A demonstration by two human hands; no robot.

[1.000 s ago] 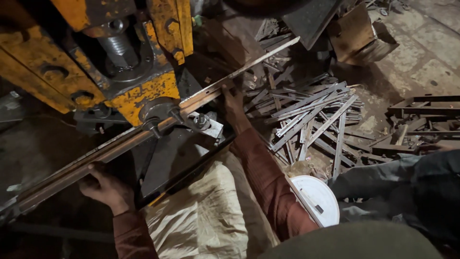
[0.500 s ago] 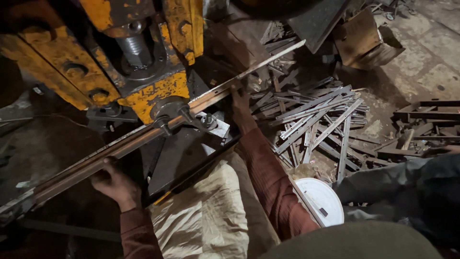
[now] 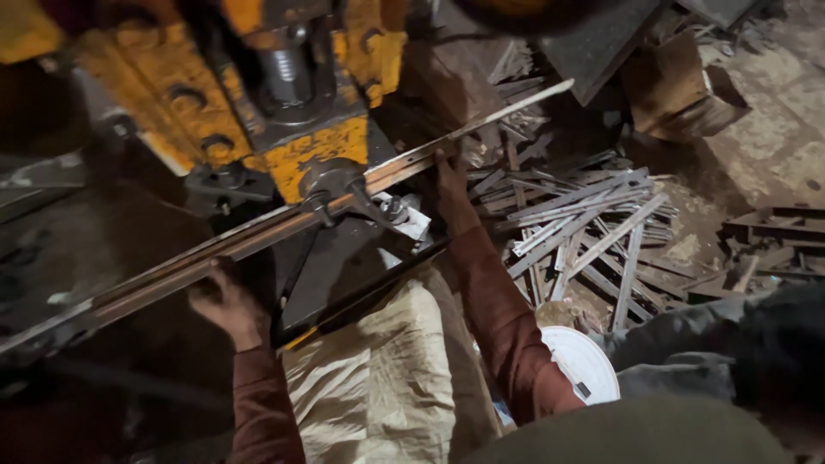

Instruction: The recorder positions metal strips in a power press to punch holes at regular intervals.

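A long metal bar lies slanted under the yellow machine. The left hand grips the bar from below. The right hand grips it past the machine, near a pile of metal strips. A white sack lies between the arms.
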